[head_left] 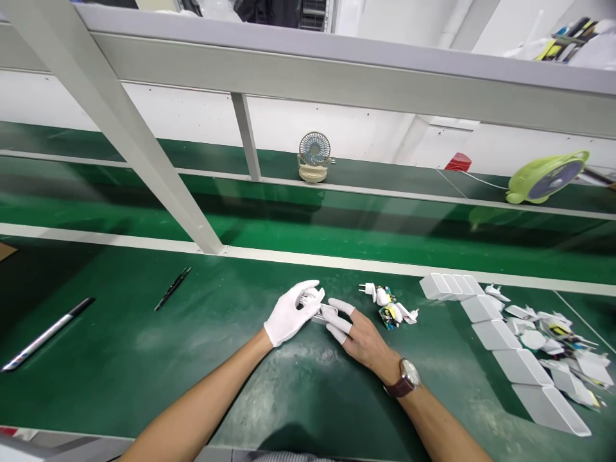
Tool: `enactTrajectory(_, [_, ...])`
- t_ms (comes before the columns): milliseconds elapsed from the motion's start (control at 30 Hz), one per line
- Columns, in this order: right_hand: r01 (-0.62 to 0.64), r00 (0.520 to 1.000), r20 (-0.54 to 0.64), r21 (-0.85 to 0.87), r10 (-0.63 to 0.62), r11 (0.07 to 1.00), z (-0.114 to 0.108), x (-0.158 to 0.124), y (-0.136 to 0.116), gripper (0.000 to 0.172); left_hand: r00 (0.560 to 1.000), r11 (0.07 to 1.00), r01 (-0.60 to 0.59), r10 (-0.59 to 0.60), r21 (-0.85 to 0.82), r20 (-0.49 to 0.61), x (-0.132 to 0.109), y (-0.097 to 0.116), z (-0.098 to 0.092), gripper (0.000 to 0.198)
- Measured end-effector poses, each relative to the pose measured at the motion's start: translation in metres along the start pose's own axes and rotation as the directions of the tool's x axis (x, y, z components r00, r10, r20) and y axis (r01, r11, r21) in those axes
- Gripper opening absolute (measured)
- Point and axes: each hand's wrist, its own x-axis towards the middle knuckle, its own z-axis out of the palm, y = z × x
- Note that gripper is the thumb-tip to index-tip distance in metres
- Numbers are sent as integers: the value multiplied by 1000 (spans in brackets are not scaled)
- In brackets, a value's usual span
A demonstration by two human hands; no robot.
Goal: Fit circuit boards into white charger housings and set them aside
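My left hand [291, 312], in a white glove, is curled round a small white plug part [312, 300] on the green bench mat [144, 359]. My right hand [359, 333], bare but with white finger cots and a brown-strapped wristwatch [404, 378], meets it from the right, its fingertips pinched on the same white part. Just right of the hands lie a white plug piece [369, 290] and a small circuit board with coloured components [391, 314].
A row of white charger housings [500, 340] runs along the right, with a heap of boards and plug parts [563, 340] beyond. A black pen [172, 289] and a metal rod [45, 335] lie at left. Two small fans [314, 156] [546, 178] stand on the far side; a slanted frame post [125, 128] crosses overhead.
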Motion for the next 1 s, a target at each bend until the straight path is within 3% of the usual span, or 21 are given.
enactTrajectory(200, [31,1000,-3,-12,-31,999,6,-2,2,52,997,991,-75,71,-112,-40,-2,-6,-2,57])
enactTrajectory(433, [85,972,-218,-43,-93,995,-16,17,-6,66,968,963,-233,216,-133,-131,-5,-15,-15,55])
enactTrajectory(533, [61,980,-189,2,-59,998,-8,15,-8,59,956,957,-272,257,-98,-142,-5,-15,-15,57])
enactTrajectory(733, [-45,999,-19,-28,45,999,18,-1,-5,48,988,988,-110,121,109,-95,-8,-10,-3,57])
enactTrajectory(833, [-65,997,-37,20,66,998,16,-1,-6,49,992,992,-66,76,109,-96,-8,-9,0,45])
enactTrajectory(1000, [-145,980,-117,117,159,982,15,3,-11,51,994,997,-49,54,59,-96,-6,-12,-1,42])
